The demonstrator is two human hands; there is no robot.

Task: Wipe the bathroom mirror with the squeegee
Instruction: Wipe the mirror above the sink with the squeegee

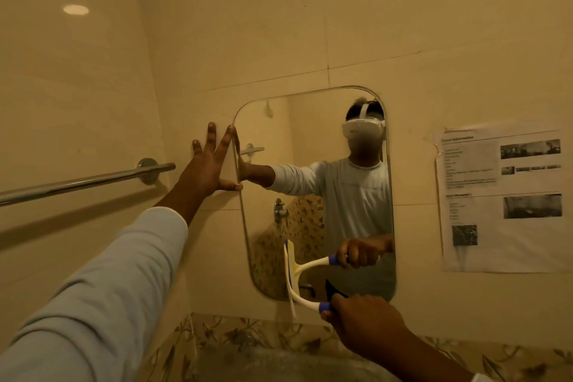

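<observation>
A rounded frameless mirror (pixel 310 139) hangs on the beige tiled wall. My left hand (pixel 208 164) lies flat with fingers spread on the wall at the mirror's left edge, thumb and forefinger touching the glass rim. My right hand (pixel 362 324) grips the blue-ended handle of a white squeegee (pixel 299 296). Its blade stands nearly vertical against the mirror's lower edge, the bottom end reaching onto the wall below. The glass reflects the squeegee, both my hands and me wearing a white headset.
A chrome towel bar (pixel 83 181) runs along the left wall, just left of my left hand. A printed paper notice (pixel 502 198) is stuck to the wall right of the mirror. A leaf-patterned tile band (pixel 248 335) runs below the mirror.
</observation>
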